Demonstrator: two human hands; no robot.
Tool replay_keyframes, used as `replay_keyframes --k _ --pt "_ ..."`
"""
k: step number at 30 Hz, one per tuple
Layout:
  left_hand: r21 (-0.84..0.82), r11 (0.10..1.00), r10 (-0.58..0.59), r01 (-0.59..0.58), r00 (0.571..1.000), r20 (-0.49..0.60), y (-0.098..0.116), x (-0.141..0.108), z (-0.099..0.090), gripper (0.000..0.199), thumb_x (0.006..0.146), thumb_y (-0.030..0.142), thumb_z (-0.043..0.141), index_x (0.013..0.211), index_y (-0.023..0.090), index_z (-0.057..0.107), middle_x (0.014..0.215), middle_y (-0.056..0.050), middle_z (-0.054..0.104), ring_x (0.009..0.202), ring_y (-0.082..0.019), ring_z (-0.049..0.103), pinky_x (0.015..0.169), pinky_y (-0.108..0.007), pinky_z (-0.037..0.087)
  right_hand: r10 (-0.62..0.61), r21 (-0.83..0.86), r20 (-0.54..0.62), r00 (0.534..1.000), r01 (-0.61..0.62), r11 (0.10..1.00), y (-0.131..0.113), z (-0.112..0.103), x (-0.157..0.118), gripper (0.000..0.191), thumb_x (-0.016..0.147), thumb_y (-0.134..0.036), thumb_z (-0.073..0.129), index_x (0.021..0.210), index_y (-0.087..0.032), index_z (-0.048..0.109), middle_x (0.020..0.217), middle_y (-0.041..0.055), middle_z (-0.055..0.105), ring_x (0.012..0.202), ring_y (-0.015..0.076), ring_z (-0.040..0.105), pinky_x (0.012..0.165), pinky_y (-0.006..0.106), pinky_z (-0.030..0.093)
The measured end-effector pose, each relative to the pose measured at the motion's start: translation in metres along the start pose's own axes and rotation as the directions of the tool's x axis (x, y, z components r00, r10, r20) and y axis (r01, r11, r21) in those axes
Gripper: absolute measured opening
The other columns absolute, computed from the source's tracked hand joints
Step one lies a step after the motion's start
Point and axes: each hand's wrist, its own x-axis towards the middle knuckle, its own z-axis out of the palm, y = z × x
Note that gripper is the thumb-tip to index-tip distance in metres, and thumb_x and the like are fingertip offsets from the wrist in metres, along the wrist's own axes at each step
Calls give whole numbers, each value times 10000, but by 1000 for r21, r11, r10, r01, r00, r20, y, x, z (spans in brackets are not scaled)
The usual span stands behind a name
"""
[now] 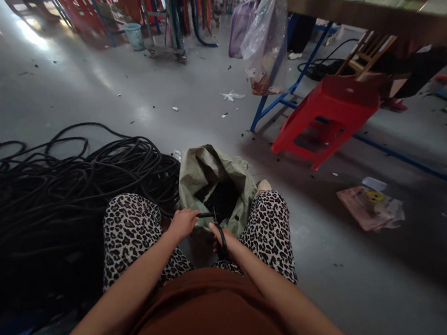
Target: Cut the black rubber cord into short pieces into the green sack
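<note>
My left hand (183, 223) is closed on a black cord (204, 215), whose short end sticks out to the right over the mouth of an olive-green woven sack (188, 177). In my right hand (229, 242) is a pair of scissors with black handles (222, 238). Their thin blades point up and away, close to the end of the cord; whether they touch it I cannot tell. Dark pieces (223, 197) lie inside the open sack, which stands between my knees. Left of it spreads a large tangled heap of black cord (126, 170).
A red plastic stool (346, 101) leans by a blue-legged table (386, 16) at the front right. Plastic bags hang at that table's corner. A flat plastic-wrapped packet (364, 208) lies on the floor to the right. Small scraps dot the floor; racks with hanging straps (181, 7) stand behind.
</note>
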Motion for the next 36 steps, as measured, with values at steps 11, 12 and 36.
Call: replay_keyframes --k 11,12,36 --pt "5 1000 20 -20 1000 17 -2 2 2 377 1007 240 522 1344 267 689 1250 -82 753 1200 -231 672 1009 -336 463 17 -17 -34 999 -18 1000 -4 0 -4 484 1010 -594 575 812 -154 611 506 -15 541 402 123 546 391 184 433" --pt "7 1000 16 -16 1000 16 -2 2 2 379 1007 238 520 1345 264 690 1248 -85 753 1198 -235 673 1010 -342 464 19 -21 -34 999 -20 1000 -5 -1 -4 483 1011 -594 574 818 -153 612 505 -17 541 401 124 547 390 184 429" --pt "-31 998 50 -48 998 49 -3 4 5 372 1019 235 503 1348 248 678 1248 -81 755 1232 -234 662 1017 -343 447 -29 -51 -21 999 28 998 -3 0 -2 529 1042 -633 473 833 -159 580 497 -2 554 364 142 562 365 199 439"
